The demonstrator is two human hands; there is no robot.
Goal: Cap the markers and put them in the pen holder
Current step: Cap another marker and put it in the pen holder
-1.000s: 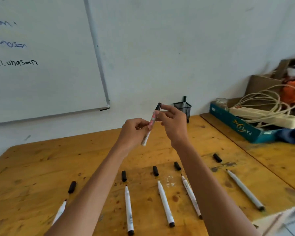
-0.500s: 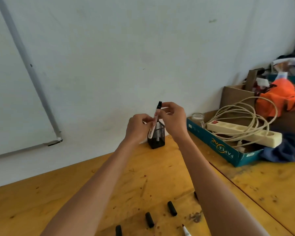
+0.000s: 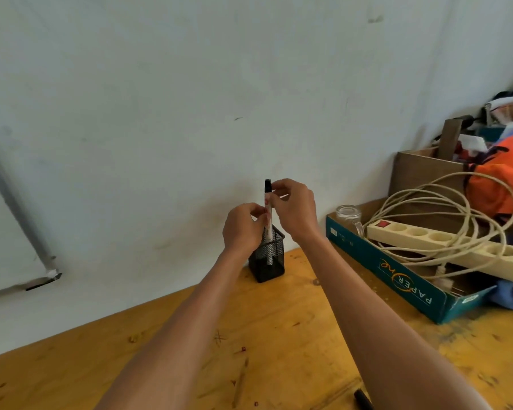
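A white marker [image 3: 268, 208] with a black cap stands almost upright, its lower end dipping into the black mesh pen holder [image 3: 267, 258] by the wall. My left hand [image 3: 243, 229] pinches the marker's barrel just above the holder's rim. My right hand [image 3: 293, 208] holds the marker near its capped top. Another marker shows faintly through the mesh inside the holder. One loose black cap [image 3: 363, 399] lies on the wooden table [image 3: 264, 335] at the bottom edge, beside my right forearm.
A teal cardboard box lid [image 3: 403, 279] to the right carries a cream power strip [image 3: 444, 250], coiled cable and a glass jar [image 3: 348, 214]. Behind it sit a brown box [image 3: 421, 170] and orange cloth [image 3: 501, 176]. A whiteboard corner [image 3: 42, 279] hangs at left.
The view has swung up and closer to the holder. Both hands have tipped the capped marker upright and lowered its end into the holder; the markers and caps on the table have left the view.
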